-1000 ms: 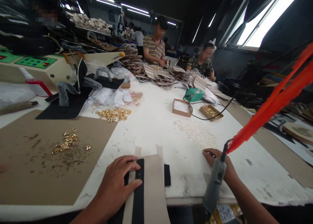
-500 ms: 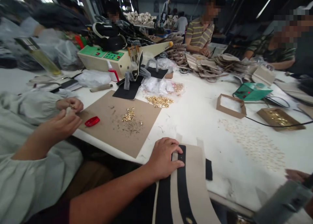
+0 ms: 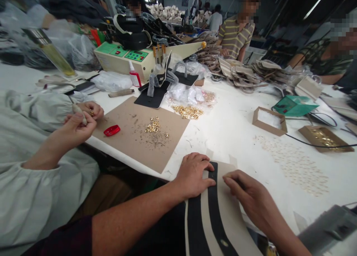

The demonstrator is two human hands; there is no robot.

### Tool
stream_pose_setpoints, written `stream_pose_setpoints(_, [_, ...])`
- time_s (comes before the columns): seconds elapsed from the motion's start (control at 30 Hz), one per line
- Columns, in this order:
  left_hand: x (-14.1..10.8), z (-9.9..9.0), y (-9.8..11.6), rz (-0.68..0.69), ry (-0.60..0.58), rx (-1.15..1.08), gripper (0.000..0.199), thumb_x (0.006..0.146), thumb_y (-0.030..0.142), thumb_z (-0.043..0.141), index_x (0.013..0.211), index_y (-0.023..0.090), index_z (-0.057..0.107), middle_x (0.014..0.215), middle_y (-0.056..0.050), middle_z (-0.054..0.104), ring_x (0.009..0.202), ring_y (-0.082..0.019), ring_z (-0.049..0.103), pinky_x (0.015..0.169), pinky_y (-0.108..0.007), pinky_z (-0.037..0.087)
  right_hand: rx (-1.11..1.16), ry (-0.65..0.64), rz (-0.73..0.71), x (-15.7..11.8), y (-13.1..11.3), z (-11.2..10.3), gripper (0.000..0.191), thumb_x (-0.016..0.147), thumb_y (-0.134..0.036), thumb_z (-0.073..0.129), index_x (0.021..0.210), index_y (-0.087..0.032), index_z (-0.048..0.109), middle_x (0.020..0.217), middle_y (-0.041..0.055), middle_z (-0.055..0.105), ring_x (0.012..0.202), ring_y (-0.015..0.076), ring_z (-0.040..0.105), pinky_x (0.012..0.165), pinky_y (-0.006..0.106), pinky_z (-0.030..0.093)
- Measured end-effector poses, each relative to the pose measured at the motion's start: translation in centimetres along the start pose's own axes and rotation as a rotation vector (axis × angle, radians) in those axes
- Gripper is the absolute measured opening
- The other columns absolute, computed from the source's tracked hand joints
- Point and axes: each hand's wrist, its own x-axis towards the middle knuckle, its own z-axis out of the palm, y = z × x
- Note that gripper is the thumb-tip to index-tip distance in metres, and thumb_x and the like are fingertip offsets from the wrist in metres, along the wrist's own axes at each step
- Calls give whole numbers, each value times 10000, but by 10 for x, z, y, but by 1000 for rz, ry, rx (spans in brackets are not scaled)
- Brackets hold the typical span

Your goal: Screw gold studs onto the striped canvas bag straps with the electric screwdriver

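Note:
A beige panel with black strips (image 3: 231,207) lies over the table's front edge and curves down toward me. My left hand (image 3: 193,176) rests on its upper end, thumb and fingers spread apart against a black strip (image 3: 213,191). A small hole shows in the strip between thumb and forefinger. Just right of the strip, my right hand (image 3: 249,194) hovers over the beige part with thumb and forefinger pinched together. Whatever is in that pinch is too small to make out. An oval gold-coloured fitting (image 3: 224,242) sits lower on the strip.
At left, a co-worker's hands (image 3: 80,118) hold a small piece beside a brown board (image 3: 134,148) with gold fittings (image 3: 153,125) and a red case (image 3: 112,130). Small pale pieces (image 3: 298,166) are scattered at right, near cardboard boxes (image 3: 269,127). A grey machine part (image 3: 329,226) stands front right.
My right hand has come from the far right edge to the panel, its fingertips now pinched. My left hand stays on the strip. The view has shifted slightly.

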Motion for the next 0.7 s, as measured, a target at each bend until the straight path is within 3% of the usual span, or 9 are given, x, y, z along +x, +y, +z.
stream_pose_setpoints(0.07, [-1,0,0,7,-2,-2,351,749,448,806,1057,298,732,1365,6,640,1356,-260,506,1199,-507,379,5,-103,-42,26,-9,18,389,981,-580,493,903,-255,692,923,17,702,891,197,632,829,302,466])
stream_pose_setpoints(0.17, [-1,1,-2,13,-4,-7,337,751,469,804,1033,302,728,1364,22,636,1357,-256,504,1194,-520,376,-61,-121,-35,46,-5,30,347,980,-551,498,931,-261,682,952,6,697,918,199,620,859,321,435])
stream_pose_setpoints(0.5, [-1,2,-4,29,-5,-24,334,768,474,794,1048,305,723,1366,20,633,1362,-251,494,1187,-525,363,-128,-99,58,48,-1,31,307,918,-544,564,884,-269,696,890,-7,711,849,206,629,820,336,425])
stream_pose_setpoints(0.7, [-2,3,-6,32,15,-14,368,765,486,794,1077,309,714,1375,25,630,1368,-252,492,1190,-514,370,-156,-77,165,53,-4,29,233,846,-491,641,857,-258,650,786,-31,695,743,175,616,702,304,411])
